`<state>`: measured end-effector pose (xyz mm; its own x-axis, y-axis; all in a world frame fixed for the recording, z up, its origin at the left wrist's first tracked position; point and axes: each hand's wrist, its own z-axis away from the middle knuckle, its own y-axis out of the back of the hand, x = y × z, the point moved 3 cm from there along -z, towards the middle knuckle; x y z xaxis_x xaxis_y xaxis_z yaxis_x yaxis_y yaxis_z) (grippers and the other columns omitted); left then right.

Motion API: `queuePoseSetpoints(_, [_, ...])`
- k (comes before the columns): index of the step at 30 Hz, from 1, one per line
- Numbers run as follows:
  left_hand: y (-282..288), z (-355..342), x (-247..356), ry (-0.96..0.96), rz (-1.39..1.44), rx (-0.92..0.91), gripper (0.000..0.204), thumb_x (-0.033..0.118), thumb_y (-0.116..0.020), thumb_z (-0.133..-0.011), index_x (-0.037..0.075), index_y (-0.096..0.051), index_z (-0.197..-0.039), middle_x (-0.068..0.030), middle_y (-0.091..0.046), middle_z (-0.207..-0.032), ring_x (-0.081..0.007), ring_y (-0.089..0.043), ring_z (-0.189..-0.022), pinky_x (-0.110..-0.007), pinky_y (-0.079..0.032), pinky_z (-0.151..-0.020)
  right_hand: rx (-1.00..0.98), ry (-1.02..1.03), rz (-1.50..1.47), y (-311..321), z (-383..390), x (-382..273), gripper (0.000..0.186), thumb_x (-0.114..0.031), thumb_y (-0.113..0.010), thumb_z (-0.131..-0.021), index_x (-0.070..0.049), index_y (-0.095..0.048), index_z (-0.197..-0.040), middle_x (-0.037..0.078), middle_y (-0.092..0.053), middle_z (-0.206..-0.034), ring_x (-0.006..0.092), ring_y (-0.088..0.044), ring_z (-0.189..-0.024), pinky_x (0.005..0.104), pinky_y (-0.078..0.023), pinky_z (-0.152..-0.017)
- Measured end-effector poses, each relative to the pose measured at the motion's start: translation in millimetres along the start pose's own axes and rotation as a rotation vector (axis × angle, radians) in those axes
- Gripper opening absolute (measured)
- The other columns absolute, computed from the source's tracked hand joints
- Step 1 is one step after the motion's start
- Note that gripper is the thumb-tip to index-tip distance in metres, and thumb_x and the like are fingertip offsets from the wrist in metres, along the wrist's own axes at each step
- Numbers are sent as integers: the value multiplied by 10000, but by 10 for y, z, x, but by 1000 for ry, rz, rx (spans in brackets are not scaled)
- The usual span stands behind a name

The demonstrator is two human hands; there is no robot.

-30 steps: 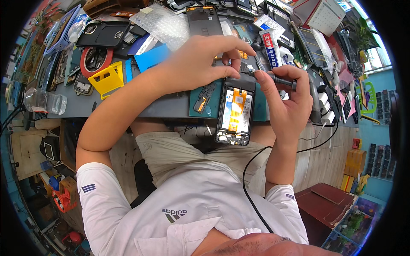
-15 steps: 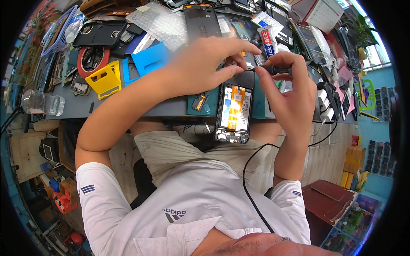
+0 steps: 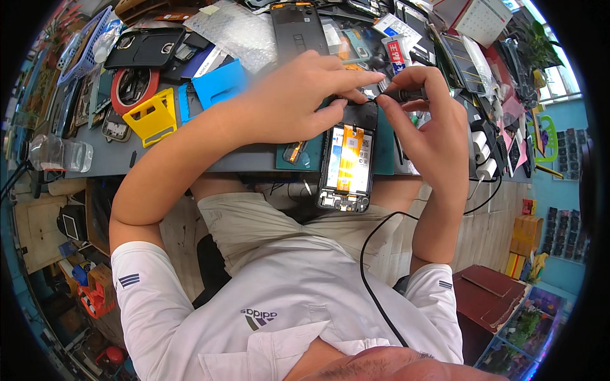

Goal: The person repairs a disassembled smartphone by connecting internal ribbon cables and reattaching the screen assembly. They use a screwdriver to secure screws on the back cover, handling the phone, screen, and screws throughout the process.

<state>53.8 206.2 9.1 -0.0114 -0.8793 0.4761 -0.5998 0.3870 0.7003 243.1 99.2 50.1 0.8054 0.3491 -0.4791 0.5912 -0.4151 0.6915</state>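
Note:
An opened phone (image 3: 348, 166) with its battery and orange ribbon cable showing lies with its near end past the table's front edge. Above its far end, my right hand (image 3: 429, 117) grips a dark screwdriver (image 3: 405, 94) between thumb and fingers, nearly level, tip pointing left. My left hand (image 3: 311, 95) bends over the phone's far left corner. Its index finger reaches toward the screwdriver, while thumb and other fingers curl together close to the tip; whatever they pinch is hidden. Under the phone is a green mat (image 3: 384, 166), and a small phone part (image 3: 294, 152) lies on its left side.
Left of my forearm stand a yellow phone stand (image 3: 152, 119), a blue stand (image 3: 219, 84), and a red tape roll (image 3: 135, 91). Behind are bubble wrap (image 3: 235, 38) and a black phone back cover (image 3: 298, 30). A power strip (image 3: 481, 152) sits at the right; a black cable (image 3: 367, 254) crosses my lap.
My left thumb and fingers have drawn slightly left, away from the screwdriver tip. The screwdriver has shifted a little up and left. The whole view has moved slightly.

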Motion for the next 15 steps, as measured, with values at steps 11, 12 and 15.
queuePoseSetpoints(11, [104,-18,-100,29,-25,50,596,27,-674,-928,158,-649,-1509,-26,-809,-1115,-227,-674,-1015,-366,-522,-929,-259,15,312,3,-359,-16,353,-201,-832,-895,-59,-615,-1135,125,-764,-978,321,-741,-810,420,-562,-703])
queuePoseSetpoints(12, [161,-14,-148,48,-59,76,581,32,-680,-933,156,-656,-1500,-28,-806,-1103,-221,-681,-1014,-364,-532,-917,-229,131,257,12,-385,-36,363,-219,-834,-897,-59,-615,-1138,123,-764,-981,324,-736,-806,423,-559,-705])
queuePoseSetpoints(15, [390,-39,-293,173,-58,149,318,96,-755,-921,77,-735,-1239,-67,-762,-1029,-220,-698,-1013,-365,-553,-901,-277,135,146,1,-418,-30,393,-253,-841,-901,-60,-614,-1158,120,-762,-1034,331,-733,-839,425,-558,-733])
